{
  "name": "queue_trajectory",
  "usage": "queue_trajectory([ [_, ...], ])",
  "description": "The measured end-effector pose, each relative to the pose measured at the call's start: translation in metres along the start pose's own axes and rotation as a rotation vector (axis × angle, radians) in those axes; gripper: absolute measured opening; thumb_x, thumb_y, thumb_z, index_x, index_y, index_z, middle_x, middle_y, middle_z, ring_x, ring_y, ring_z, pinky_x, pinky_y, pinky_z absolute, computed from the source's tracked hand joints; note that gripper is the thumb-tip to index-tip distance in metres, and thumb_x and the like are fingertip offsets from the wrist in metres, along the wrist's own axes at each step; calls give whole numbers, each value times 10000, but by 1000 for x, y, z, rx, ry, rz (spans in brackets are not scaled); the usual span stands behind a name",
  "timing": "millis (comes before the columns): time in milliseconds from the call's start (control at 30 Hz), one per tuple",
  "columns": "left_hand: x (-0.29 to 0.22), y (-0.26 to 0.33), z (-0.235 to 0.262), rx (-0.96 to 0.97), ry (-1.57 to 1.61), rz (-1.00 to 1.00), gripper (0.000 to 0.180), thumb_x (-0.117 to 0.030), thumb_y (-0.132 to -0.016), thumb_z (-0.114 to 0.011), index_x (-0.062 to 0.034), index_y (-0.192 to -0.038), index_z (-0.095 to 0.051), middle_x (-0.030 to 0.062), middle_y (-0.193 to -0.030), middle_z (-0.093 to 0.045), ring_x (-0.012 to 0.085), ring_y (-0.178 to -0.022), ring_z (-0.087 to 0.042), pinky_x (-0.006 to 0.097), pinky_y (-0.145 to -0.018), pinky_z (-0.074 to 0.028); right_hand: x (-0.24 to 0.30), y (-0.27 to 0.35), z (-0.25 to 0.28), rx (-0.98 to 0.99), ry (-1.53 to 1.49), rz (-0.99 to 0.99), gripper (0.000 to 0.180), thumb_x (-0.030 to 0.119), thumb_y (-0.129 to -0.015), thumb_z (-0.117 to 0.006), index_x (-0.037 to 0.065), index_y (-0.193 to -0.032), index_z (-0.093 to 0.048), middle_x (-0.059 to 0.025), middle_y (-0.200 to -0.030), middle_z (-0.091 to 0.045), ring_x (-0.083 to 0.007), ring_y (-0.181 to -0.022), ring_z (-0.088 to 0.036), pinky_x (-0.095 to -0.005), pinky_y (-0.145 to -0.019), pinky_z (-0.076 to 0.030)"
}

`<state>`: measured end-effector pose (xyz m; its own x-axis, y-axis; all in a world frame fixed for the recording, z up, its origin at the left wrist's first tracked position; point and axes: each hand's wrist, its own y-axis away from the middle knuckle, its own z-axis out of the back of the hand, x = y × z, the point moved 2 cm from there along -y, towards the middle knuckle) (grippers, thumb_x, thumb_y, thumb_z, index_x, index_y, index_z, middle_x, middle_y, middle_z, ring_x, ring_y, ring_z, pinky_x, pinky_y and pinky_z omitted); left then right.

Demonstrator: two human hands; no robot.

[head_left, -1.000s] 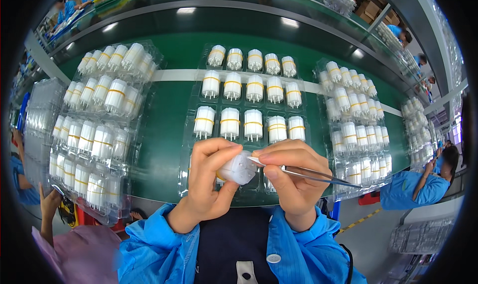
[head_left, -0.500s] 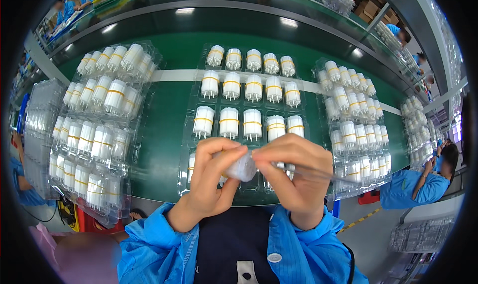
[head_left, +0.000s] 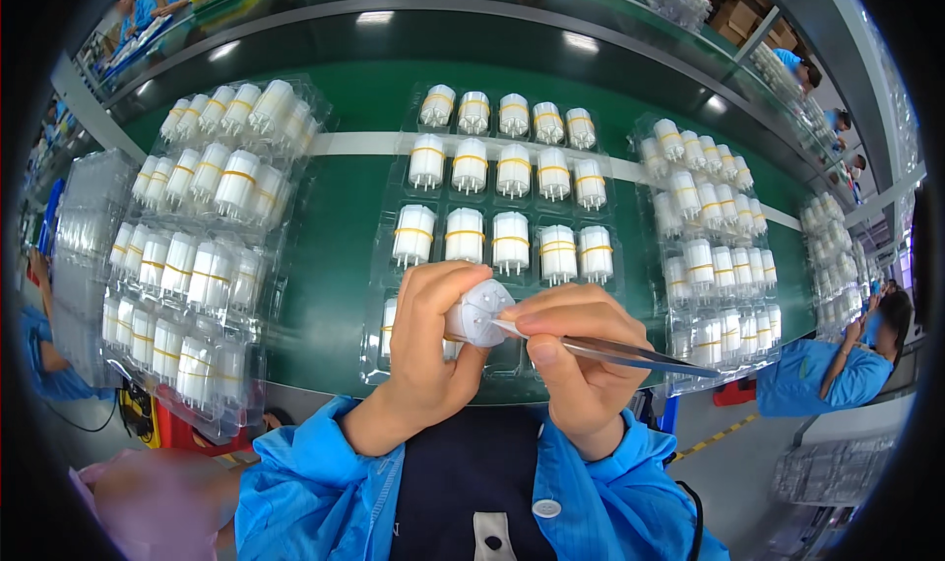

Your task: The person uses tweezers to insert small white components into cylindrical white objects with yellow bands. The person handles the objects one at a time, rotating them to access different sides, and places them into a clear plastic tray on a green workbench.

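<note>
My left hand (head_left: 433, 349) grips 1 white cap (head_left: 479, 312); my right hand (head_left: 581, 364) pinches tweezers (head_left: 615, 351), whose tips could slip off it.

centre tray (head_left: 394, 295): behind hands | left tray (head_left: 295, 182): left | right tray (head_left: 650, 138): right

Clear plastic blister trays (head_left: 394, 295) of white capped cylinders lie on the green bench at centre, left (head_left: 148, 295) and right (head_left: 689, 305); brown cartons (head_left: 733, 10) stand at upper right.
</note>
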<state>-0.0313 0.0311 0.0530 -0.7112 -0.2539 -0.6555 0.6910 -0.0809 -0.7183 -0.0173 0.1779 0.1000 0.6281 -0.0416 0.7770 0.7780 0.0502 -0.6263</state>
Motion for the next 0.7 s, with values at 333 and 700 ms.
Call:
queue_trajectory([
  [333, -3, -1, 0, -17, -74, -25, 633, 151, -602, -675, 36, -1210, -542, 200, -1077, -578, 363, -930, -568, 411, -779, -470, 0, -3, -1, 24, 34, 24, 146, -27, -778, -727, -35, -922, -708, -143, -898, -720, -271, -787, -696, -323, -693, -547],
  [700, -5, -2, 0, -31, -116, -76, 622, 143, -589, -665, 41, -1192, -555, 191, -1057, -585, 364, -909, -570, 416, -769, -468, 2, -5, -2, 61, 107, 65, 171, -16, -751, -750, -11, -919, -718, -129, -901, -715, -283, -765, -687, -336, -670, -539],
])
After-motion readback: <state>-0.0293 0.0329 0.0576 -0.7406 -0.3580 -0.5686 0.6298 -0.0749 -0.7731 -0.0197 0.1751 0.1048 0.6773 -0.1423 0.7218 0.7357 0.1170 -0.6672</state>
